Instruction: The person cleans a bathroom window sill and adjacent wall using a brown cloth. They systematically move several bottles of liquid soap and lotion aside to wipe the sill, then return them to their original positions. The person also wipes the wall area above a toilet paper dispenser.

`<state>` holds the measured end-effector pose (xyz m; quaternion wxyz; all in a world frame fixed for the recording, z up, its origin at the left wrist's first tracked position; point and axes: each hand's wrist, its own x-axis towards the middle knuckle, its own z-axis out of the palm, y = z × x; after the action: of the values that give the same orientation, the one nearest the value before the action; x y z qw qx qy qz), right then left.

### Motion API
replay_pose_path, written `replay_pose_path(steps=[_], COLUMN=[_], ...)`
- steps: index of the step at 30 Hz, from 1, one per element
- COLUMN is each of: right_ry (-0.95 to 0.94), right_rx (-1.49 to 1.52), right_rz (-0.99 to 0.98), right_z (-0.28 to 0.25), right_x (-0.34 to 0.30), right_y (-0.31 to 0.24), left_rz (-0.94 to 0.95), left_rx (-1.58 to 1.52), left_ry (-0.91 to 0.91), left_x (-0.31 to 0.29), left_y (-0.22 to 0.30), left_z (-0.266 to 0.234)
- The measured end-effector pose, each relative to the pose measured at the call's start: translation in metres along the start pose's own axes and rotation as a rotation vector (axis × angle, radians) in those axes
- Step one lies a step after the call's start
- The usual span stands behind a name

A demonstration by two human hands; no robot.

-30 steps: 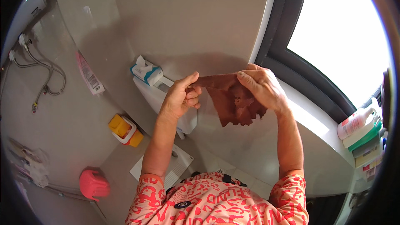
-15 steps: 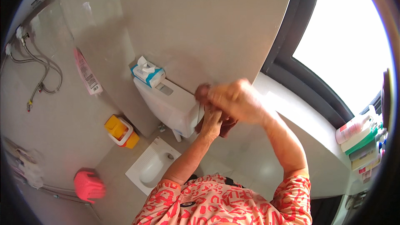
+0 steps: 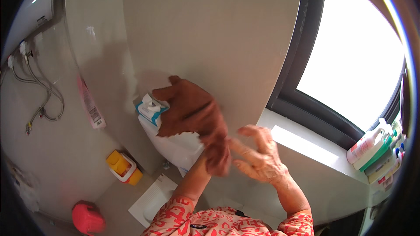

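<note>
A reddish-brown cloth is spread out in the air over the white toilet cistern and partly in front of the tissue pack. Its lower end is bunched at the end of my left forearm. That bunch hides my left hand, which carries the cloth; its fingers do not show. Just right of the bunch is my right hand, fingers spread and slightly bent. Nothing is in its grasp, and its fingertips come close to the cloth's edge.
A window with a dark frame is at right, above a pale ledge with several bottles. A yellow-and-white bin, squat toilet and red plastic item are low at left. Metal hoses hang on the left wall.
The cloth, bunched between both hands before, is now spread out toward the upper left. My right hand has come off it and opened. The view has shifted, with the cistern lower.
</note>
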<state>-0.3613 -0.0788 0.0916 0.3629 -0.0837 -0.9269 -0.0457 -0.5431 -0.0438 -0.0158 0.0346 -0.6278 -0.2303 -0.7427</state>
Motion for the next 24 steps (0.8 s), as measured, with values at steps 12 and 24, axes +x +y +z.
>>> replay_pose_path(steps=[12, 24], right_ry=[0.337, 0.332], right_rx=[-0.524, -0.549], right_rz=[0.481, 0.565], right_z=[0.05, 0.061], right_x=[-0.093, -0.076], right_y=[0.088, 0.086], left_rz=[0.348, 0.097], left_rx=[0.935, 1.096], left_ry=[-0.192, -0.139], left_x=[0.077, 0.185], left_y=[-0.06, -0.092], left_z=[0.096, 0.002])
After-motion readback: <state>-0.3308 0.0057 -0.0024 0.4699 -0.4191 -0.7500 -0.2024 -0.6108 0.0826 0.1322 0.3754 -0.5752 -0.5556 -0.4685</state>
